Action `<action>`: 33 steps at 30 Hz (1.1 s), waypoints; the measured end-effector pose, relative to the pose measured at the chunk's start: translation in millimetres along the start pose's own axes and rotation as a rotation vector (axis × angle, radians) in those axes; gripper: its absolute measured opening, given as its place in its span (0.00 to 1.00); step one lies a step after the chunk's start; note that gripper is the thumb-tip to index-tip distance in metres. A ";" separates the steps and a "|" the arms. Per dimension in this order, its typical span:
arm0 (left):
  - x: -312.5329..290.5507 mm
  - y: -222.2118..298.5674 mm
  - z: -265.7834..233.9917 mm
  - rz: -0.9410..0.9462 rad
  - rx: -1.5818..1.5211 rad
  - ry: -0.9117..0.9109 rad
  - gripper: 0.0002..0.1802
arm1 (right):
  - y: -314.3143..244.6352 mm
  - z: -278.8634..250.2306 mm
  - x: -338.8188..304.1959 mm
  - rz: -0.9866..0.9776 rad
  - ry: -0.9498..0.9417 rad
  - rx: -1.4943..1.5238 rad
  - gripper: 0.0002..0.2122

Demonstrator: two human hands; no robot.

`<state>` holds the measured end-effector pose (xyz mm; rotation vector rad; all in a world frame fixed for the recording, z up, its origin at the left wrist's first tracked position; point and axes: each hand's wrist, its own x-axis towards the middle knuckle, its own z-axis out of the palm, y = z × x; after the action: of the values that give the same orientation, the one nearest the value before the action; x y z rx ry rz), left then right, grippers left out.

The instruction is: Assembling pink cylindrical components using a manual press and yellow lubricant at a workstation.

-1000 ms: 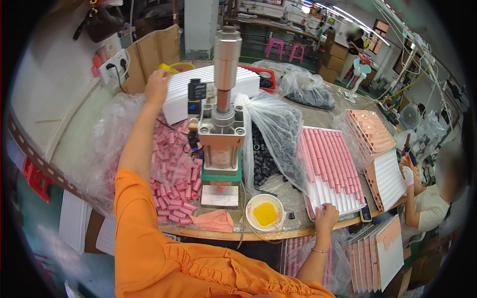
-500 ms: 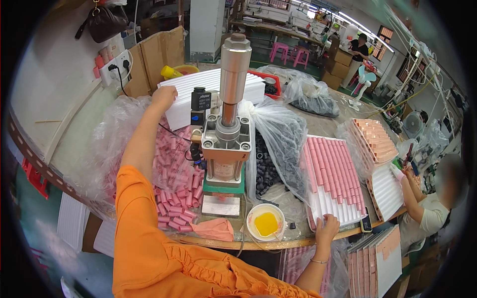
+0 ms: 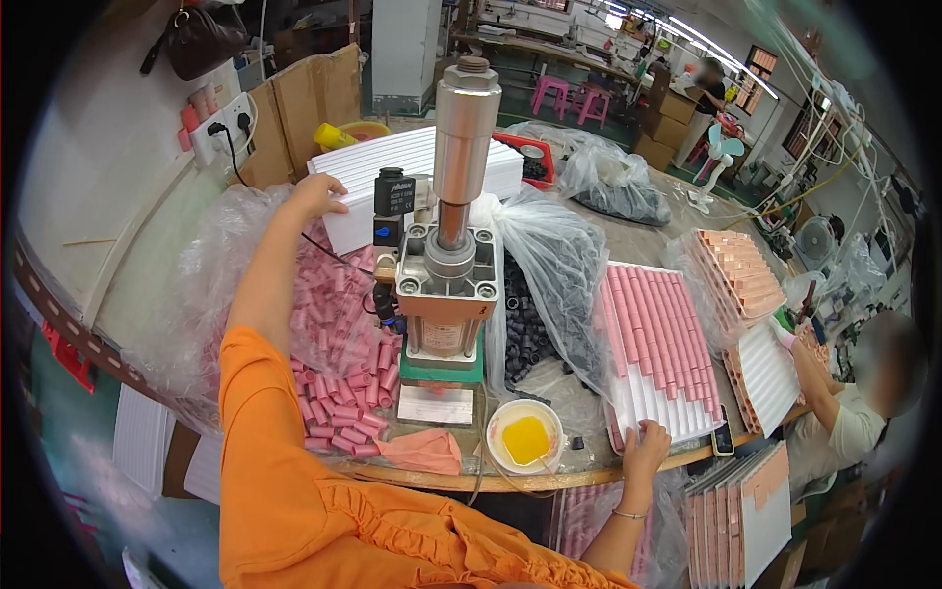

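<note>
My left hand (image 3: 321, 195) reaches to the near left end of a stack of white ridged trays (image 3: 383, 157); its fingers are apart and touch the stack's side. At the right, my right hand (image 3: 645, 451) has its fingers bent over the near edge of another white ridged tray (image 3: 643, 401). Rows of pink tubes (image 3: 659, 334) fill that tray's far part, while its nearest grooves show white. Between my arms stands a metal press (image 3: 449, 265) with a green base. A heap of loose pink tubes (image 3: 339, 393) lies left of it.
A bowl (image 3: 526, 437) with yellow contents stands by the front edge, next to a pink cloth (image 3: 422, 452). Dark fittings (image 3: 530, 334) lie under a clear plastic bag (image 3: 554, 265). A co-worker (image 3: 859, 422) sits at the right beside more trays (image 3: 760, 378).
My left hand has shifted slightly left and down, and its fingers have spread at the tray stack. My right hand stays at the near edge of the tube tray.
</note>
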<state>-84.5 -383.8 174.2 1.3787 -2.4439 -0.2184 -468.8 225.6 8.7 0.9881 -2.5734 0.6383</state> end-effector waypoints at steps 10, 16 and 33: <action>4.4 -4.6 13.6 -0.074 0.038 0.491 0.12 | 2.4 -1.4 -3.3 -0.008 0.026 -0.028 0.12; -38.8 -11.9 -52.8 -0.183 -0.082 1.073 0.13 | 7.9 -3.6 -3.9 -0.009 -0.049 0.012 0.13; -737.9 -89.6 -135.0 -0.857 -0.527 0.783 0.20 | -4.8 -21.6 8.5 -0.278 0.239 -0.002 0.15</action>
<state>389.1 202.5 123.3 1.7156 -0.9938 -0.3831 -468.9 228.7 32.2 1.1645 -2.1796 0.6339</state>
